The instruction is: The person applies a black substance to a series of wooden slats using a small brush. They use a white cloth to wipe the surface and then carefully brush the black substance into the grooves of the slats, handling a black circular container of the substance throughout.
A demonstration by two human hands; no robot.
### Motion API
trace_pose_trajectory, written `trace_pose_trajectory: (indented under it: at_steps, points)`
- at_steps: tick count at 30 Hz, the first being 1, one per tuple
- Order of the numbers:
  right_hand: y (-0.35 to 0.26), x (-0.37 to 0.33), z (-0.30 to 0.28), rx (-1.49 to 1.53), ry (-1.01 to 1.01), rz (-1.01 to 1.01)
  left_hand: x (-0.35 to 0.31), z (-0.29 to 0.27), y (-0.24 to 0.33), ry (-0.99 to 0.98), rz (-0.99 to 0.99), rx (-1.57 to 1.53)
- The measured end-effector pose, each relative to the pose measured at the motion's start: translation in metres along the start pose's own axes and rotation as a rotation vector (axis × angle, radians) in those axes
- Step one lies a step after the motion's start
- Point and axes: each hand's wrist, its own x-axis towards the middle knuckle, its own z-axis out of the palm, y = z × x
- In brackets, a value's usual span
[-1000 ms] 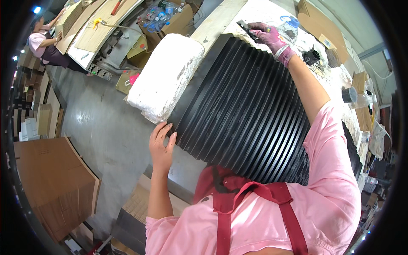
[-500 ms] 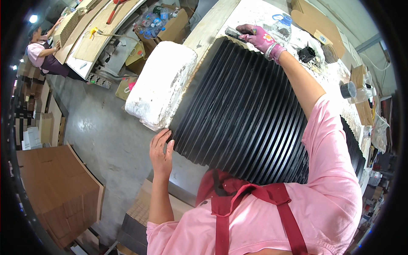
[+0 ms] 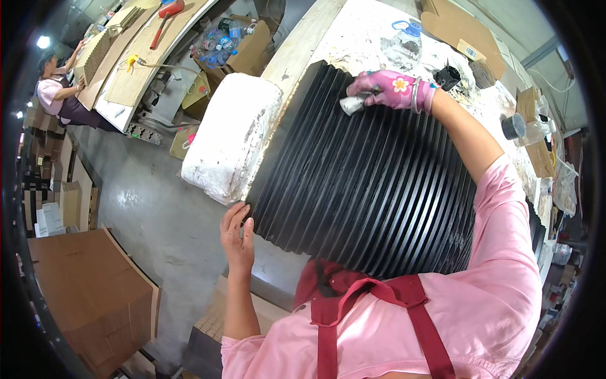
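Note:
A black sheet with many parallel ribs (image 3: pixel 360 183) lies across the worktable in front of me. My bare left hand (image 3: pixel 237 237) is at its near left corner, with the fingertips on the edge and the thumb beside it. My right hand (image 3: pixel 388 90) wears a pink flowered glove, stained dark at the fingers. It is closed around a crumpled whitish wad (image 3: pixel 351 105), perhaps a cloth, over the ribs near the sheet's far edge. Left of the sheet is a bulky white wrapped block (image 3: pixel 230 136), its side smudged with dark marks.
Beyond the sheet stand a clear jug with a blue handle (image 3: pixel 404 45), a black cup (image 3: pixel 447 77) and an opened cardboard box (image 3: pixel 461 28). Brown cardboard (image 3: pixel 95 284) is stacked on the floor at left. Another person (image 3: pixel 60 91) works at a far-left bench.
My right hand has come nearer with the whitish wad, from the sheet's far edge onto its ribs. My left hand stays at the corner. The view has shifted slightly.

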Motion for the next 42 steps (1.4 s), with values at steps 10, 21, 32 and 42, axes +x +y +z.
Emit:
trace_pose_trajectory:
  at_steps: [10, 21, 32, 42]
  points:
    - [0.029, 0.046, 0.034, -0.020, 0.431, 0.139, 0.001, 0.000, 0.004, -0.015, -0.109, -0.028]
    - [0.031, 0.058, 0.007, 0.184, 0.573, 0.173, 0.000, 0.008, -0.001, 0.014, -0.140, -0.126]
    - [-0.046, 0.010, 0.045, 0.007, 0.129, -0.264, -0.006, 0.008, -0.005, 0.050, -0.106, -0.126]
    - [-0.075, 0.037, 0.073, -0.218, 0.290, -0.201, -0.008, 0.003, -0.006, 0.058, -0.112, -0.161]
